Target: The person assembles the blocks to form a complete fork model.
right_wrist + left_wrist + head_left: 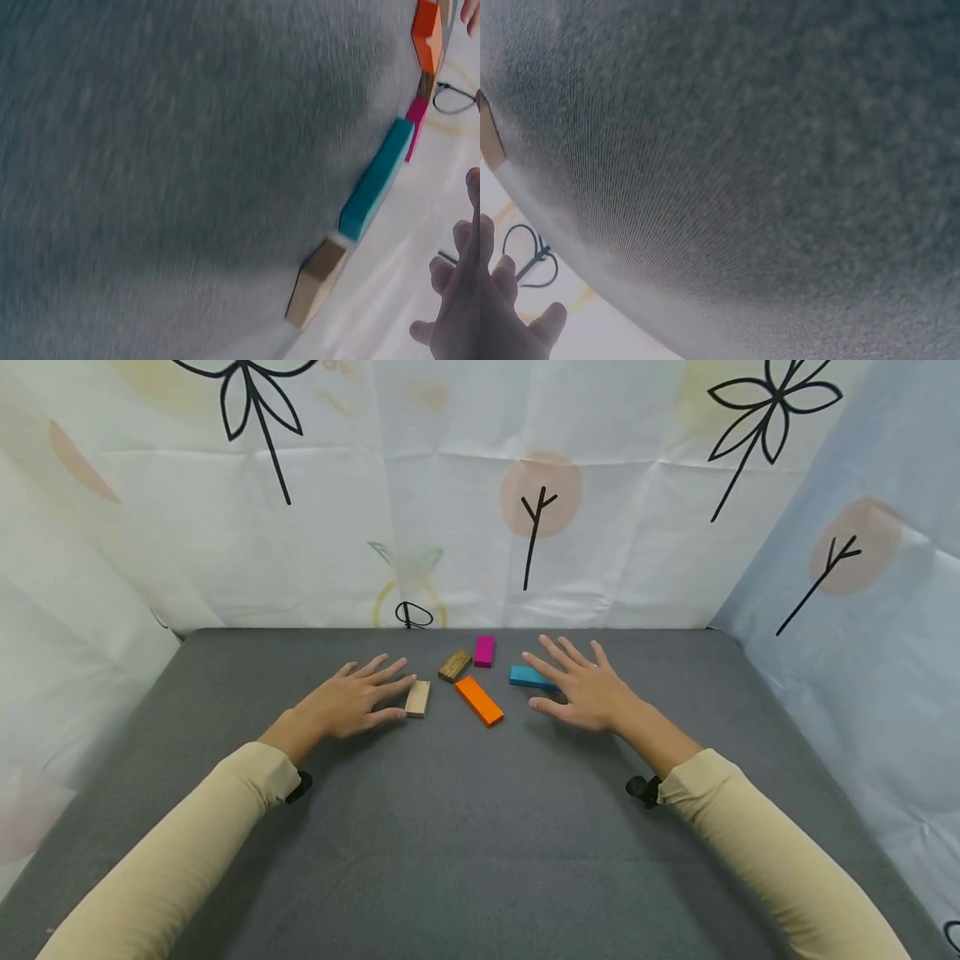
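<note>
With fingers spread, my left hand hovers at the left of a loose group of small wooden blocks. Its fingertips overlap the edge of a pale wood block in the head view. Over on the right, my right hand is stretched out with spread fingers and partly covers a blue block. Between the hands lie an orange block, a brown block and a magenta block. The right wrist view reveals another light wood block beside the blue one, hidden by my hand in the head view.
A grey cloth-covered table extends under both forearms. White patterned curtain rises along the table's far edge, and a bluish curtain flanks the right side. Dark wrist straps show at both cuffs.
</note>
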`<state>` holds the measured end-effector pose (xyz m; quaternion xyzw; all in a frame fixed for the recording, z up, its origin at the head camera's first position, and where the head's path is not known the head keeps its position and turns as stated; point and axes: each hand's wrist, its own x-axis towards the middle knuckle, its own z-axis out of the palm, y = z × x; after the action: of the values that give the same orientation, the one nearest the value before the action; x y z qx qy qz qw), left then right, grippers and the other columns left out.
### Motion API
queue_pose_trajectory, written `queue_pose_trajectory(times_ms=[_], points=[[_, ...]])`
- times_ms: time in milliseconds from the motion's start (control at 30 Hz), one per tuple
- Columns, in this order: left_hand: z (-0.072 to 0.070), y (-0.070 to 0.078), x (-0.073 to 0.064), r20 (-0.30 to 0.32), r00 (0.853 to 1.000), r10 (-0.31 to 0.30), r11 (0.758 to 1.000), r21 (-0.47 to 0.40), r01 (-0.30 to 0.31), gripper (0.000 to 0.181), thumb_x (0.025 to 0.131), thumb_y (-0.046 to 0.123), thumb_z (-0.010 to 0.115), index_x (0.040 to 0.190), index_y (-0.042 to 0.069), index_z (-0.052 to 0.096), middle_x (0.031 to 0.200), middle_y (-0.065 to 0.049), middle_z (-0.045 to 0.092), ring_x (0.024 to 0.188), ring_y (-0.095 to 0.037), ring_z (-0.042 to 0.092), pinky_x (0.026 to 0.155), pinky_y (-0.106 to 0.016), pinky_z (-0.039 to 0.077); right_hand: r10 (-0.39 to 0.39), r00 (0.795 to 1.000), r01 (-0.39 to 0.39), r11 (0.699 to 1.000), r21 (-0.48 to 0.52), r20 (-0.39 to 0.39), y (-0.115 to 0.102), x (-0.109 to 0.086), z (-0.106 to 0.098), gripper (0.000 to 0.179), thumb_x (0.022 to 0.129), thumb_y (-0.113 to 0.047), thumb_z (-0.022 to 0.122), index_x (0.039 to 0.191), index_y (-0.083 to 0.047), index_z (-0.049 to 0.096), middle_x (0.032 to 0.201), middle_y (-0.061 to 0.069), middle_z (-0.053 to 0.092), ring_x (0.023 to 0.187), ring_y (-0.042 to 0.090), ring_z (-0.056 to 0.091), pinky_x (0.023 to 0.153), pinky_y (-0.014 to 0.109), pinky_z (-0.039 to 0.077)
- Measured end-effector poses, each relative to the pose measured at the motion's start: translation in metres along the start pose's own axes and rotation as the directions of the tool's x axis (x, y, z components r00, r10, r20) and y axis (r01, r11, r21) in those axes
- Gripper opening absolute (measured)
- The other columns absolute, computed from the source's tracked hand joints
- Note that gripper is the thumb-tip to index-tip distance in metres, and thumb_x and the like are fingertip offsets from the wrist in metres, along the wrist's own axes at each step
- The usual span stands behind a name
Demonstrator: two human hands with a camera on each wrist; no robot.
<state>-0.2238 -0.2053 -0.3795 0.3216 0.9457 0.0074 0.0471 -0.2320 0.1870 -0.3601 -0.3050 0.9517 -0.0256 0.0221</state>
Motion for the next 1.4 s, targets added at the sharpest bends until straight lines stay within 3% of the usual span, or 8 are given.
queue_pose_trajectory(times_ms=[367,633,800,1000,1400], points=[[0.007,0.001,0.001,-0.022,0.999,0.047,0.999,0.013,-0.046,0.064,0.103,0.048,0.048,0.157,0.018,0.032,0.165,-0.01,0.019,0.15,-0.037,0.018,0.113,-0.065,0.021,-0.161,0.986,0.163,0.986,-0.033,0.051,-0.026,0.008,0.012,0.065,0.104,-0.052,0.042,0.16,-0.025,0.024,0.166,0.009,0.015,0.151,0.031,0.018,0.117,0.063,0.01],[0.008,0.0,0.001,-0.015,0.998,0.058,0.998,0.024,-0.057,0.059,0.105,0.044,0.046,0.157,0.018,0.034,0.164,-0.01,0.023,0.15,-0.036,0.019,0.113,-0.064,0.023,-0.244,0.962,0.248,0.969,-0.015,0.124,-0.041,0.016,0.017,0.06,0.107,-0.045,0.039,0.16,-0.021,0.025,0.166,0.006,0.016,0.152,0.03,0.015,0.118,0.061,0.009],[0.009,-0.001,0.002,-0.012,0.998,0.061,0.998,-0.009,-0.061,0.057,0.106,0.042,0.046,0.156,0.018,0.035,0.163,-0.009,0.026,0.149,-0.036,0.021,0.113,-0.063,0.023,-0.269,0.951,0.272,0.962,0.001,0.155,-0.047,0.021,0.019,0.056,0.109,-0.036,0.038,0.16,-0.019,0.024,0.166,0.004,0.018,0.152,0.026,0.016,0.119,0.06,0.009],[0.009,-0.001,0.004,-0.025,0.997,0.074,0.997,-0.016,-0.074,0.056,0.105,0.04,0.048,0.155,0.015,0.038,0.161,-0.01,0.03,0.148,-0.036,0.025,0.113,-0.062,0.025,-0.29,0.948,0.288,0.957,0.036,0.135,-0.049,0.027,0.018,0.053,0.109,-0.027,0.04,0.159,-0.018,0.026,0.165,0.002,0.022,0.151,0.025,0.019,0.118,0.059,0.011],[0.009,-0.001,0.007,-0.045,0.995,0.093,0.995,-0.042,-0.095,0.056,0.104,0.036,0.053,0.152,0.011,0.041,0.157,-0.011,0.037,0.145,-0.037,0.031,0.111,-0.061,0.029,-0.327,0.932,0.326,0.945,0.033,0.157,-0.049,0.036,0.017,0.052,0.107,-0.018,0.043,0.158,-0.019,0.032,0.163,0.006,0.026,0.15,0.028,0.021,0.118,0.06,0.013]])
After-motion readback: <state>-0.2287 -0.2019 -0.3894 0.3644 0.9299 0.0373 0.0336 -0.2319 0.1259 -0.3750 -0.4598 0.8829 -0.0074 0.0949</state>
